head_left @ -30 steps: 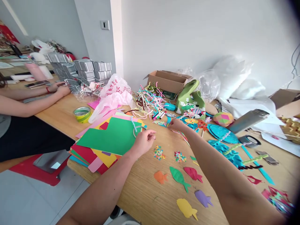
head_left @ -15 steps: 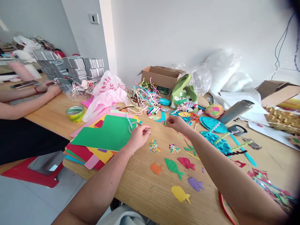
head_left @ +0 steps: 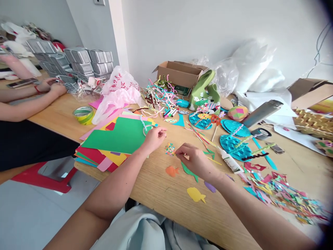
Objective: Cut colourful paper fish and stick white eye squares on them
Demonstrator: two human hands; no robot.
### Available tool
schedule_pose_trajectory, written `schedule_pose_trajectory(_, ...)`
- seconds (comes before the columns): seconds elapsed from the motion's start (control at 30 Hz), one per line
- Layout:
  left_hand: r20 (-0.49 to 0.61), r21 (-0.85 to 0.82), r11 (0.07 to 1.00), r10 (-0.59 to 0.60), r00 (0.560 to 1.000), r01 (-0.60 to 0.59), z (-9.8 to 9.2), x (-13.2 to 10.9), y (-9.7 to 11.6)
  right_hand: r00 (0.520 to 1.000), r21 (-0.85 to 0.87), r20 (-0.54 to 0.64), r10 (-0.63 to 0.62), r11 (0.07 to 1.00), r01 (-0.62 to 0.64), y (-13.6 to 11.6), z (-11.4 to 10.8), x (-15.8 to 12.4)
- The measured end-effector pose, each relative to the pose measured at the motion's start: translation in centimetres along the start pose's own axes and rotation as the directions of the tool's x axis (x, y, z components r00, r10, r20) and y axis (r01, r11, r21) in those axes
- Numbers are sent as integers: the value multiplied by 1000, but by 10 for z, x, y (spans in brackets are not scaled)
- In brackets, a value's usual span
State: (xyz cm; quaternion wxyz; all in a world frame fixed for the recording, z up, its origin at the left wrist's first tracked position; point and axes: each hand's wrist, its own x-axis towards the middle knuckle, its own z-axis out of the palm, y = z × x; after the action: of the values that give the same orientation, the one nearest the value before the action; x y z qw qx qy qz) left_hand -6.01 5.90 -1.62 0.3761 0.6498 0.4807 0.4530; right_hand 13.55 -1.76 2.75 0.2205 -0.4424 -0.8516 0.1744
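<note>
My left hand (head_left: pixel 155 138) hovers beside the green paper sheet (head_left: pixel 114 137), its thumb and fingertips pinched; whatever they may hold is too small to make out. A pale ring with a light blue pipe cleaner (head_left: pixel 142 122) lies just behind it. My right hand (head_left: pixel 191 158) pinches at the right edge of a pile of tiny coloured paper bits (head_left: pixel 169 149); its fingertips hide what is between them. Paper fish lie around it: orange (head_left: pixel 171 171), yellow (head_left: pixel 195 194), a green one (head_left: pixel 191 172) and a purple one (head_left: pixel 210 186), both partly covered by my hand and arm.
A white glue bottle (head_left: pixel 230 161) lies right of my right hand, near a heap of paper scraps (head_left: pixel 283 191). Blue paper pieces (head_left: pixel 234 146), pipe cleaners (head_left: pixel 158 99) and a cardboard box (head_left: pixel 179 74) are farther back. Another person's hands (head_left: pixel 53 86) rest at the left.
My right hand has come back from the far side of the table to the paper bits, still pinched. My left hand has barely moved. The glue bottle shows now.
</note>
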Motion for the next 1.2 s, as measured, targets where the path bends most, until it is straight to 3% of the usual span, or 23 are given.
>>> schedule_pose_trajectory(0.13,-41,6,1000,2,999,-2,-3,2,-1,987,-205,-5,-163,966,159,-20,25,2)
schedule_pose_trajectory(0.3,-76,11,1000,3,997,-3,-6,3,-3,964,-440,112,-242,858,266,-31,47,11)
schedule_pose_trajectory(0.53,-83,-16,1000,-9,997,8,-6,4,-4,955,-277,190,-229,920,276,-29,38,5)
schedule_pose_trajectory(0.8,-134,-101,995,-34,990,21,-12,3,2,941,-251,233,-244,920,300,-26,35,13)
schedule_pose_trajectory(0.87,-176,-148,989,-48,983,22,-14,4,4,961,-198,186,-203,951,238,-17,31,27)
schedule_pose_trajectory(0.97,-236,-214,976,-79,968,28,-18,6,7,993,-166,95,71,985,-55,10,21,64)
schedule_pose_trajectory(1.1,-281,-263,964,-123,952,47,-21,8,8,944,-237,17,328,919,-315,59,11,126)
schedule_pose_trajectory(1.2,-269,-287,956,-139,953,59,-21,8,8,890,-294,2,457,851,-436,92,8,164)
